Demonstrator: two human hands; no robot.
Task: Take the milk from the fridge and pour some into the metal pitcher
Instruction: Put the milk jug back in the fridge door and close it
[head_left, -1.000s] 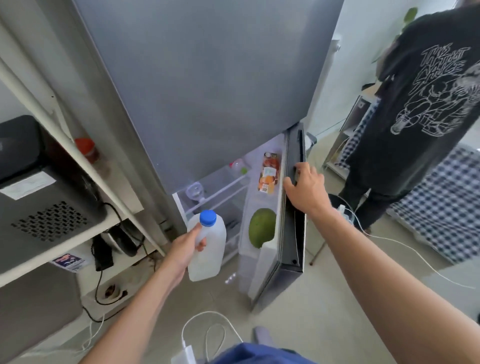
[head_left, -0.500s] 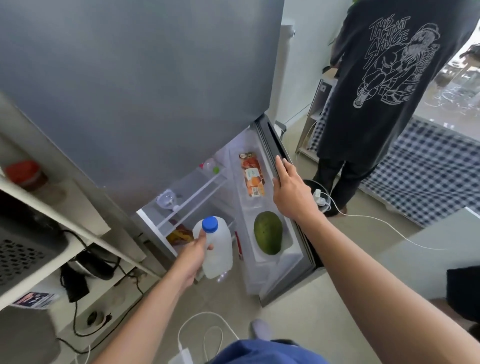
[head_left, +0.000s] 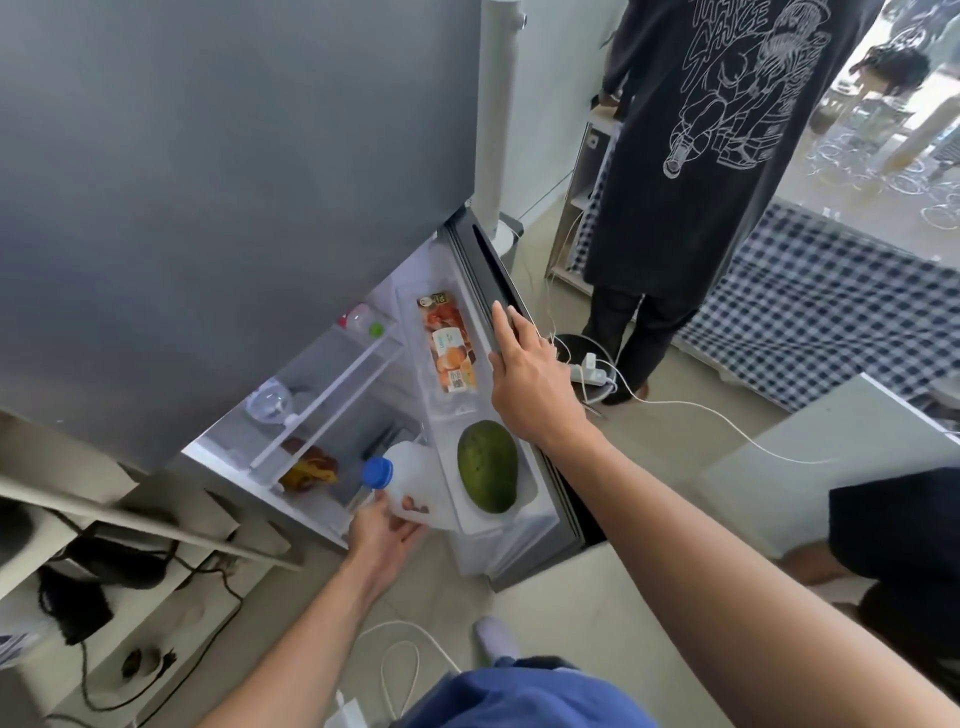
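The milk jug (head_left: 418, 480) is white plastic with a blue cap and is tilted, cap pointing left. My left hand (head_left: 382, 535) grips it from below, at the mouth of the open lower fridge compartment (head_left: 332, 415) and beside the door shelf. My right hand (head_left: 530, 384) rests on the top edge of the open lower fridge door (head_left: 491, 270), one finger stretched along it. The metal pitcher is not in view.
The door shelf holds a large green fruit (head_left: 487, 466) and a juice carton (head_left: 448, 343). A person in a black printed shirt (head_left: 717, 156) stands just right of the door. A power strip (head_left: 589, 371) and white cables (head_left: 400, 660) lie on the floor. A shelf unit (head_left: 156, 525) stands at left.
The jug has gone from upright to tilted and moved lower, close against the fridge opening and door shelf. My right hand stayed on the door edge while the view swung right.
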